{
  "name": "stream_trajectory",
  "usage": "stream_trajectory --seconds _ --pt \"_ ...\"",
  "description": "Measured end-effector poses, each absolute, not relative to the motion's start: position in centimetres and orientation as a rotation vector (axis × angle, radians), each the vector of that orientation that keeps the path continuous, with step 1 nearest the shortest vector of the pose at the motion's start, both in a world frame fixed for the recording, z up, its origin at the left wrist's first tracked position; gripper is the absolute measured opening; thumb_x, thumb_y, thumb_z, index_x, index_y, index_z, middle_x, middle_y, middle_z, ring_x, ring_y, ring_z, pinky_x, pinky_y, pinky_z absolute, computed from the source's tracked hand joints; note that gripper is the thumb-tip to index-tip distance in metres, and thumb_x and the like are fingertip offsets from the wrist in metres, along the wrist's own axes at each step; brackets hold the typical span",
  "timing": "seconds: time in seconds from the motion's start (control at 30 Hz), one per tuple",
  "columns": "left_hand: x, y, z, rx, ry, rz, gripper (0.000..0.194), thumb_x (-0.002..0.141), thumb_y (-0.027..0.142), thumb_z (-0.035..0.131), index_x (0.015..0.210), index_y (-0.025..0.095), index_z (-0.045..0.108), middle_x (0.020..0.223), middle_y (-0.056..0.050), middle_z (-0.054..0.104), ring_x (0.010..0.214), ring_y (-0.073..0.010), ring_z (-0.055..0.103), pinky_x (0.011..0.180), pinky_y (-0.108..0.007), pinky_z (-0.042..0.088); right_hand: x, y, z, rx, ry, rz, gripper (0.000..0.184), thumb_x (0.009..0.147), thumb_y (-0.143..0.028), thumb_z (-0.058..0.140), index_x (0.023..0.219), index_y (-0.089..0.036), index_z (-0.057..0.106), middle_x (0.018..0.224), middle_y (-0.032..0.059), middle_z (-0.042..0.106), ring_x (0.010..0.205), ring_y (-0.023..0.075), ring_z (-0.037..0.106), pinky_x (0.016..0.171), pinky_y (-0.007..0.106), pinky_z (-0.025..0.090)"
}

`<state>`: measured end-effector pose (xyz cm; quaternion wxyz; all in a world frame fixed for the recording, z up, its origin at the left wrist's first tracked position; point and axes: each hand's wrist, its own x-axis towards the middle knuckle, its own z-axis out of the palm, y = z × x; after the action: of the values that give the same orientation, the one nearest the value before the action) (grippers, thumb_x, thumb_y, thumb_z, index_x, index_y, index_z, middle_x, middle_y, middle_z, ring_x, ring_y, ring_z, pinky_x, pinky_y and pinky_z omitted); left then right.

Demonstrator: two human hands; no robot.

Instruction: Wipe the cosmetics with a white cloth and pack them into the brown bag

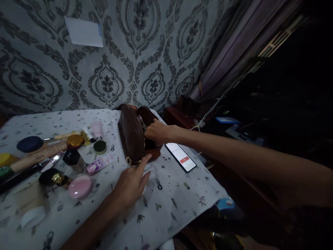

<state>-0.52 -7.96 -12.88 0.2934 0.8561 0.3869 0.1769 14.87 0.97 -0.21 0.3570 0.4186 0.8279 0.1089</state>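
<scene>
A brown zip-up bag [132,133] stands unzipped near the back edge of the table. My right hand [157,132] reaches into its opening from the right, and its fingertips are hidden inside, so I cannot see what they hold. Beside the bag's front, my left hand [131,182] has its index finger stretched to the lower edge near the zip, with the thumb apart. Something white and soft [149,172] lies by the left fingers, too blurred to name. A phone [181,158] with a lit timer screen lies under my right forearm.
Several cosmetics cover the table's left side, including a pink round compact [80,186], a pink-purple tube [101,164], a dark-capped bottle [74,160] and a beige tube [30,205]. A patterned wall [108,83] rises behind. The table edge [210,206] drops off at right.
</scene>
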Motion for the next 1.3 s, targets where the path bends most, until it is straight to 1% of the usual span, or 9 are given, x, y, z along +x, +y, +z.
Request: stream_trajectory --seconds 0.2,0.37,0.53,0.67,0.8,0.97,1.07,1.17,1.3 --pt "-0.6 -7.9 -12.9 2.28 1.031 0.462 0.059 0.099 0.028 0.041 0.156 0.023 0.028 0.098 -0.01 0.076 0.084 -0.0264 0.073 0.076 -0.038 0.056 14.2 1.2 -0.1 1.132 2.087 0.277 0.033 0.077 -0.018 0.078 0.109 -0.011 0.074 0.113 0.018 0.075 0.11 0.033 0.069 0.092 0.043 0.048" --pt "-0.7 -7.9 -12.6 2.243 1.011 0.472 0.058 0.099 0.027 0.042 0.155 0.022 0.031 0.098 -0.01 0.076 0.086 -0.0265 0.073 0.078 -0.038 0.056 14.4 1.3 -0.1 1.14 2.056 0.275 0.04 0.079 -0.027 0.081 0.114 -0.011 0.073 0.116 0.0184 0.074 0.115 0.0338 0.067 0.096 0.044 0.047" --pt "-0.8 -7.9 -12.6 2.217 0.977 0.518 0.06 0.099 0.028 0.042 0.156 0.024 0.028 0.102 -0.009 0.076 0.086 -0.0249 0.072 0.079 -0.037 0.056 14.7 1.7 -0.4 1.143 2.085 0.275 0.042 0.082 -0.035 0.08 0.117 -0.012 0.072 0.118 0.0172 0.073 0.116 0.0317 0.067 0.094 0.04 0.048" --pt "-0.8 -7.9 -12.8 2.199 0.971 0.527 0.06 0.099 0.029 0.041 0.157 0.023 0.028 0.108 -0.011 0.075 0.093 -0.0273 0.072 0.084 -0.042 0.056 14.7 2.0 -0.5 1.147 2.099 0.256 0.039 0.083 -0.031 0.078 0.115 -0.01 0.073 0.114 0.0173 0.075 0.111 0.0299 0.069 0.085 0.034 0.05" --pt "-0.8 -7.9 -12.6 2.188 0.96 0.52 0.059 0.099 0.028 0.04 0.156 0.023 0.03 0.117 -0.014 0.073 0.104 -0.029 0.071 0.09 -0.045 0.055 14.7 2.1 -0.5 1.139 2.076 0.197 0.042 0.08 -0.028 0.079 0.118 -0.01 0.072 0.116 0.0178 0.074 0.11 0.0296 0.07 0.079 0.032 0.052" --pt "-0.9 -7.9 -12.4 2.184 0.956 0.503 0.059 0.099 0.029 0.042 0.156 0.025 0.03 0.106 -0.01 0.075 0.095 -0.0273 0.072 0.085 -0.041 0.057 15.1 2.1 -0.6 1.139 2.087 0.179 0.045 0.081 -0.027 0.077 0.121 -0.009 0.07 0.117 0.0188 0.073 0.112 0.0316 0.069 0.081 0.034 0.053" --pt "-0.9 -7.9 -12.3 2.182 0.956 0.504 0.058 0.099 0.028 0.041 0.156 0.024 0.031 0.1 -0.009 0.075 0.096 -0.0271 0.072 0.087 -0.041 0.056 15.3 2.2 -0.6 1.146 2.108 0.177 0.045 0.081 -0.029 0.077 0.121 -0.009 0.07 0.115 0.0185 0.074 0.111 0.0306 0.069 0.081 0.033 0.052" --pt "-0.8 -7.9 -12.3 2.183 0.967 0.483 0.057 0.099 0.028 0.04 0.155 0.022 0.033 0.103 -0.011 0.075 0.097 -0.0282 0.072 0.088 -0.043 0.056 15.4 2.3 -0.6 1.152 2.094 0.18 0.046 0.081 -0.03 0.077 0.121 -0.009 0.07 0.116 0.0185 0.073 0.111 0.0297 0.069 0.082 0.032 0.052" --pt "-0.8 -7.9 -12.3 2.216 0.987 0.451 0.059 0.099 0.028 0.039 0.157 0.022 0.027 0.107 -0.012 0.075 0.094 -0.0289 0.072 0.083 -0.043 0.056 15.3 2.3 -0.5 1.129 2.055 0.179 0.041 0.081 -0.02 0.074 0.12 -0.009 0.07 0.116 0.0183 0.073 0.113 0.0297 0.068 0.084 0.032 0.053"
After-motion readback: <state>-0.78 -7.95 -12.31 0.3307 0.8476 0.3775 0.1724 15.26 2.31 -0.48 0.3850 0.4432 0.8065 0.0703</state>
